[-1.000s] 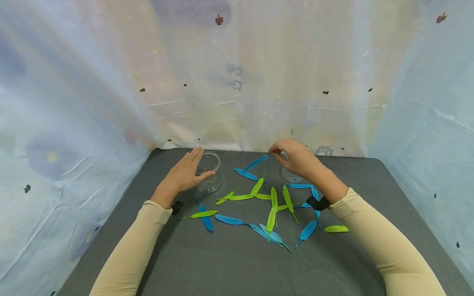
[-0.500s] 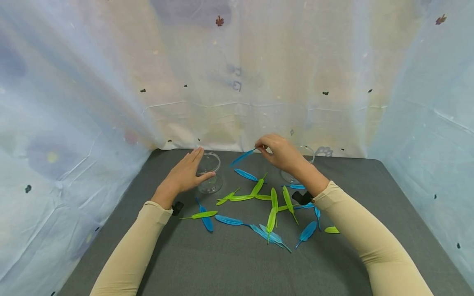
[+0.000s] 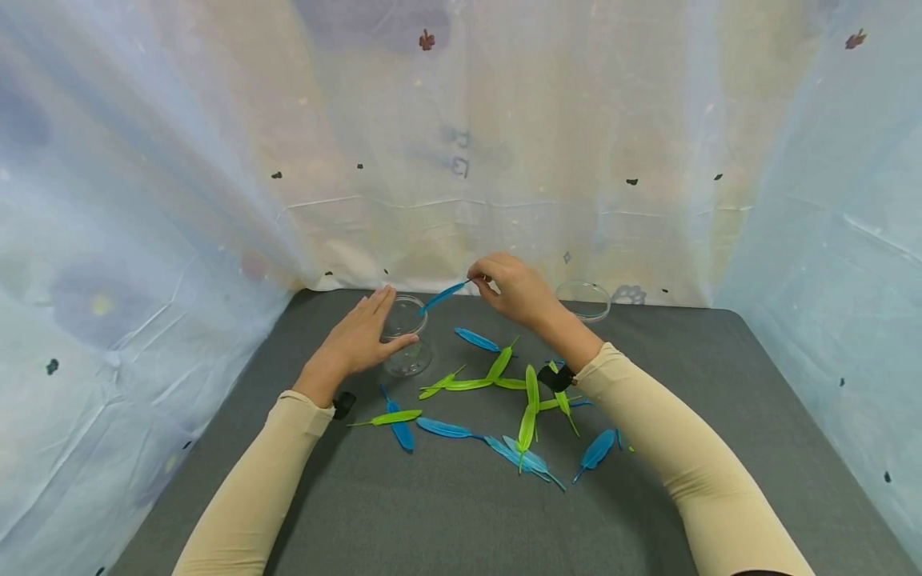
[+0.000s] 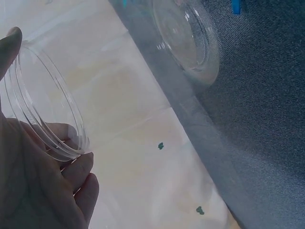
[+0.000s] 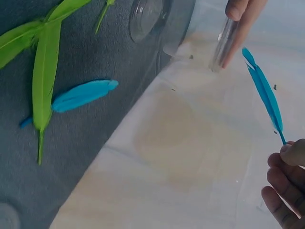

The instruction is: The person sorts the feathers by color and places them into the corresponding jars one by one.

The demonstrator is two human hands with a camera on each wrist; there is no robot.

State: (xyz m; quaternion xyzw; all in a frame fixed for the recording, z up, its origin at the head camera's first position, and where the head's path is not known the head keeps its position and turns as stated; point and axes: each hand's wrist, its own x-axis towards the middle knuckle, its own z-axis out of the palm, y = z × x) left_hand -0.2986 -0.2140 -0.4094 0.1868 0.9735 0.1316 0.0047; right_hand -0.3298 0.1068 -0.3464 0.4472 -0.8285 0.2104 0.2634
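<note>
My left hand [image 3: 349, 344] grips a clear round jar [image 3: 407, 364] on the left of the table near its back edge. In the left wrist view the thumb [image 4: 10, 44] and fingers [image 4: 78, 171] sit around its rim. My right hand [image 3: 515, 292] pinches a blue feather [image 3: 442, 297] by the end of its quill, between thumb and fingertip. The feather points down and left, its tip at the jar's rim in the head view. The right wrist view shows the feather [image 5: 268, 98] hanging out from the fingertips.
Several green feathers [image 3: 529, 424] and blue feathers [image 3: 596, 450] lie scattered and crossed over the middle of the grey table [image 3: 432, 528]. A second clear jar [image 3: 596, 318] stands at the back right, partly behind my right arm. A pale curtain [image 3: 504, 232] borders the table's back.
My right hand has moved left with the blue feather, lifting it off the table, away from the second jar and over to the left jar's rim. The left hand has stayed put.
</note>
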